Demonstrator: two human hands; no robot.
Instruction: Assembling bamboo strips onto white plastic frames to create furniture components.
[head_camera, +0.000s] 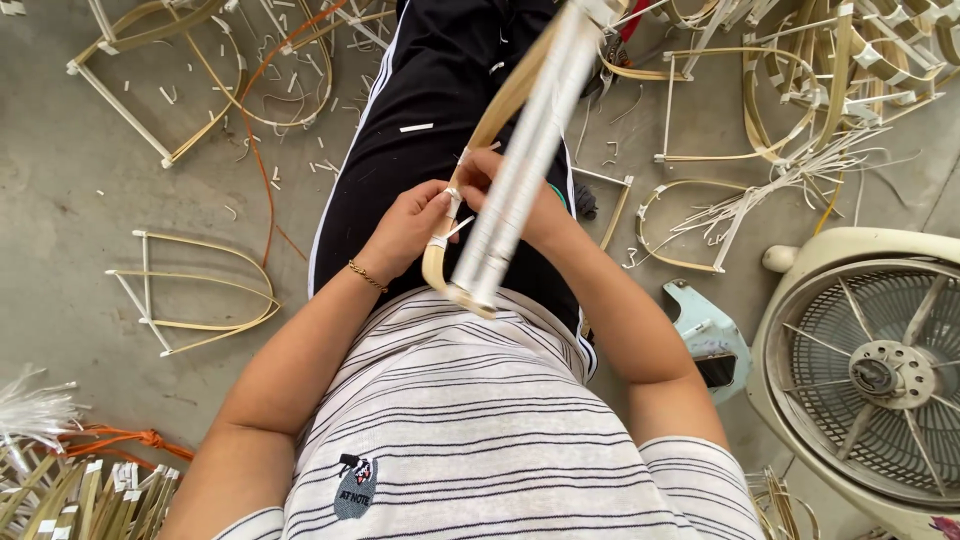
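Over our lap, we hold bent bamboo frame (520, 130) upright. Left hand (410, 225) grips frame near white tape joint (445, 235). Right hand (505, 190) pinches tape there. Step looks like binding joint; next we need tight, steady pull.

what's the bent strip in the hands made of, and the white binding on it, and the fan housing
Bent strip: likely split bamboo or rattan, tan, matte, fibrous, flexes in a curve. White binding: seems plastic strapping, flat and glossy. Fan housing: cream moulded plastic, smooth, scuffed. Left hand and right hand both grip the strip.
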